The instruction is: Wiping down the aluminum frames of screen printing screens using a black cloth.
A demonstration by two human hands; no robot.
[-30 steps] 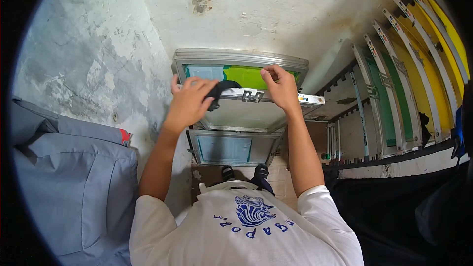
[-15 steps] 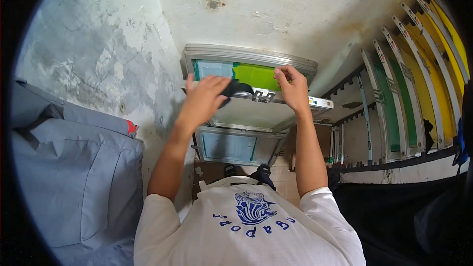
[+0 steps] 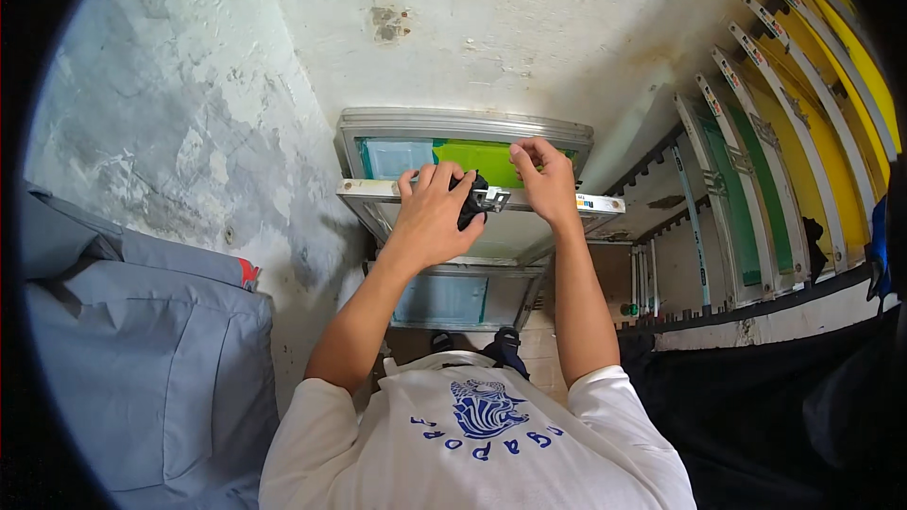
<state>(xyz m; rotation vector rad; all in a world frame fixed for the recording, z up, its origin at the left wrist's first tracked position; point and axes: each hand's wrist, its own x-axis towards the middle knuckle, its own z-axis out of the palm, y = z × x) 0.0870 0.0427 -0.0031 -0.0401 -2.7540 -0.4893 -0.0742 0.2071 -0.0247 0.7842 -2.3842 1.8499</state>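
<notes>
My left hand (image 3: 436,217) is closed around a bunched black cloth (image 3: 470,196), its fingers over the top bar of a silver screen frame (image 3: 586,204). Right beside the cloth, a small metal clip (image 3: 494,196) sits on that bar. My right hand (image 3: 550,181) is just right of the clip, at the bar, with its fingers curled in and the thumb near the index finger; whatever they pinch, if anything, is hidden. Behind stands another screen frame (image 3: 472,121) with light-blue and lime-green areas, leaning at the wall.
Below, a third frame with a pale-blue panel (image 3: 430,300) stands near my feet. Several frames with yellow and green mesh (image 3: 756,170) stand in a slotted rack on the right. A grey cloth cover (image 3: 142,349) hangs at left beside the worn wall (image 3: 189,113).
My left hand has moved right and closer to the clip, bringing the black cloth with it and bunching it. The right hand stays near the bar, and the whole view has shifted slightly.
</notes>
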